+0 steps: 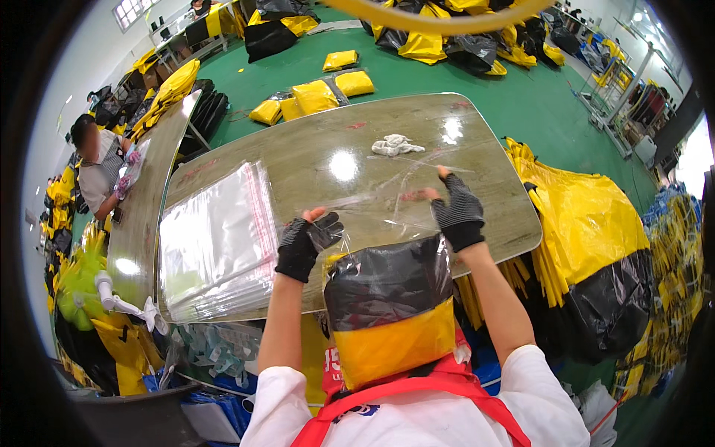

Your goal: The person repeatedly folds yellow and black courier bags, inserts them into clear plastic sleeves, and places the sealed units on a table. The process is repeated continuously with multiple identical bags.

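Observation:
A folded black and yellow piece lies inside a clear plastic bag, tilted at the near table edge against my front. The bag's loose upper film spreads over the table between my hands. Wearing a black fingertipless glove, my left hand grips the film at the left side. At the right side, my right hand, in a matching glove, has the film at its bent fingers, index and thumb tips pointing inward. Glare and the transparent film partly hide the exact grip.
A stack of flat clear bags covers the table's left part. A crumpled white cloth lies toward the far edge. Yellow and black pieces hang at the right. Packed bundles rest on the green floor. Another person works at the left table.

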The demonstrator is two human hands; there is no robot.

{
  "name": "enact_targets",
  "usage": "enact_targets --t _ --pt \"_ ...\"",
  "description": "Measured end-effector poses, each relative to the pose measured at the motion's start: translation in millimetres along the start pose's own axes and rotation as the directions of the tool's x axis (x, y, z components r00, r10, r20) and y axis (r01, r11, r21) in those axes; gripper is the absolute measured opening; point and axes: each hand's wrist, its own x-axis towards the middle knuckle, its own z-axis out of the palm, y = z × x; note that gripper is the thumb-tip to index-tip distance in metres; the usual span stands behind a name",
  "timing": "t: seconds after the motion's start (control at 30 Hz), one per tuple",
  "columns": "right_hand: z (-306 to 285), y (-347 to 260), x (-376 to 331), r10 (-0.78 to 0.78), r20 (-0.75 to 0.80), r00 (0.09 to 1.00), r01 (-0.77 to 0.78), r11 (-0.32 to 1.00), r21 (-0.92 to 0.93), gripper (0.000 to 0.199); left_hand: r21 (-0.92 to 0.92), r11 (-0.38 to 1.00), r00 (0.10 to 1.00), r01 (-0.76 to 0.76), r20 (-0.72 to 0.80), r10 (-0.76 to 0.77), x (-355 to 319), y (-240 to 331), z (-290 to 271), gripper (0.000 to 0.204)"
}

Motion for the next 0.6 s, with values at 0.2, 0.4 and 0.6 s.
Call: enact_targets --t 0.2,0.4,0.6 --pt "86 -100 32 -0.502 0.491 0.712 0.459 0.862 0.216 0.012 0.128 0.991 0.99 -0.046 -0.123 0.062 16 7 12 0.041" --pt "126 -95 50 -0.642 0.528 0.556 0.591 0.752 0.292 0.013 0.407 0.911 0.993 -0.068 -0.063 0.102 21 2 -13 0.038" --pt "131 -35 100 -0.035 0.691 0.722 0.083 0.996 -0.036 0.02 0.242 0.97 1.0 -0.014 0.027 0.008 17 20 -1 0.039"
